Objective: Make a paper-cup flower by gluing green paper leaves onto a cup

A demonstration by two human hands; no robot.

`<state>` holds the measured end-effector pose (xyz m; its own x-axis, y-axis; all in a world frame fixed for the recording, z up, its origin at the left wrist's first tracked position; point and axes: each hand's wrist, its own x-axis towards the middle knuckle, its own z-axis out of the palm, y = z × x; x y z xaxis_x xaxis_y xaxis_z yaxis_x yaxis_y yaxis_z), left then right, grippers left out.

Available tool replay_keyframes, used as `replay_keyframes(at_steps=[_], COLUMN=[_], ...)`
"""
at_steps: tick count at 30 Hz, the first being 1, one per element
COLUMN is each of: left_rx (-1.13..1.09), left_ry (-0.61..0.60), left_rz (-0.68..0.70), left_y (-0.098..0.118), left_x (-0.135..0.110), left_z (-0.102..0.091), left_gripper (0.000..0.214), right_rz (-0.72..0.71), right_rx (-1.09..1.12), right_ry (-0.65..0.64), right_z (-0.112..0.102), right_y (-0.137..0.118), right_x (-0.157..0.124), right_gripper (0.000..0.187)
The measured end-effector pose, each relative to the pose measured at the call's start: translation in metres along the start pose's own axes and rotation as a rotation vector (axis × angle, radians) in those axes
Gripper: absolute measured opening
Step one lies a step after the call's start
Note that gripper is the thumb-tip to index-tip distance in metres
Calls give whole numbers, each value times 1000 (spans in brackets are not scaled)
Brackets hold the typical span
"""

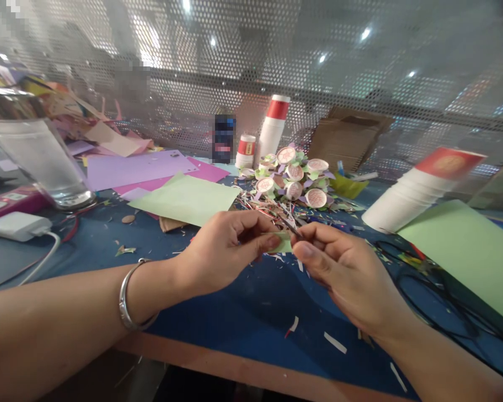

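In the middle of the head view, my left hand (230, 251) pinches a small piece of light green paper (281, 243) between thumb and fingers. My right hand (339, 268) is closed around a thin dark pointed tool (291, 226). Its tip points up and left over the green paper, while its rear part is hidden by my fingers, so the kind is unclear. Both hands are close together above the blue tabletop (251, 312). Just beyond them stands a cluster of round paper pieces (294, 172) with green and purple petal-like bits, amid paper scraps (276, 209).
Stacked paper cups (423, 187) lean at the right beside green sheets (465, 251) and black cable (436, 301). More cup stacks (272, 128) stand behind. Purple paper (138, 167), a water glass (46, 145) and a white charger (19, 226) are at left. A perforated metal screen (251, 56) borders the back.
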<state>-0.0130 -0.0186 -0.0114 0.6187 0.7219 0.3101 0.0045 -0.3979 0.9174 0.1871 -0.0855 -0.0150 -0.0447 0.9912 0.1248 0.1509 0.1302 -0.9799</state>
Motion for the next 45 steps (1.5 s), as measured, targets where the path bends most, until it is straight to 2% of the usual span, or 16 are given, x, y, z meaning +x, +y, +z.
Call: replay_keyframes(at_steps=[5,8,12,16,19,25,29,32,36,39,45], left_rx=[-56,-92,63,288,323,68,-50,-141,-367,-516,-604], left_ry=[-37,-108,-221,-112,-72,-209,-219,-156,13,114,126], left_rz=[-72,-154,-194,-52,-49,-214,-296,-336,-326,-358,-400], left_y=[-2,-2,3,11,14,2,-3,0,3,2,1], left_x=[0,1,0,-3,-4,1,3,3,3,4,3], left_z=[4,0,-5,-6,-7,-8,-5,-1,2,1,2], left_gripper=[20,21,12,9,9,10,8,9,14,17,21], right_rz=[-31,-30,28,16,14,2,4,-11,-41,-43,-95], right_rx=[-66,-129,-207,-264,-291,-372,-361,-300,-151,-131,-243], right_ry=[19,11,-93,-97,-107,-118,-136,-90,-11,7,40], right_z=[2,1,1,1,0,1,2,2,0,-2,1], right_y=[-3,-1,-1,-4,-4,1,1,0,2,3,-2], right_x=[2,2,2,3,4,5,6,7,7,5,2], right_gripper=[29,29,28,27,26,30,35,37,37,42,40])
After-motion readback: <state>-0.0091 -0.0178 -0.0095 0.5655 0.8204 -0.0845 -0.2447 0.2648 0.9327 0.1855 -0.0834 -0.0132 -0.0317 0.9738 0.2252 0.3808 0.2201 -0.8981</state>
